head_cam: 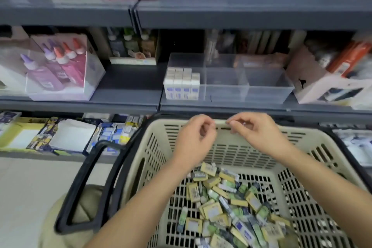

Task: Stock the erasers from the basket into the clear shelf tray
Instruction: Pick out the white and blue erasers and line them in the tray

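A heap of small wrapped erasers (231,203), yellow, green and white, lies on the floor of a beige slotted basket (314,169) at 6 o'clock in the frame. Above them, at the basket's far rim, a person's two hands meet: the left hand (194,137) is curled with fingertips drawn together, the right hand (255,132) likewise, and each appears to pinch one end of a thin pale strip (221,122) stretched between them; whether that strip is part of the rim cannot be told. At 12 o'clock from the hands, the clear shelf tray (249,80) sits on a grey shelf (128,84), its left compartment packed with upright white boxes (182,84), the other compartments bare. At 9 o'clock from the tray stands a display box of purple and pink bottles (54,66). The basket's black handle (84,185) hangs down at 8 o'clock.
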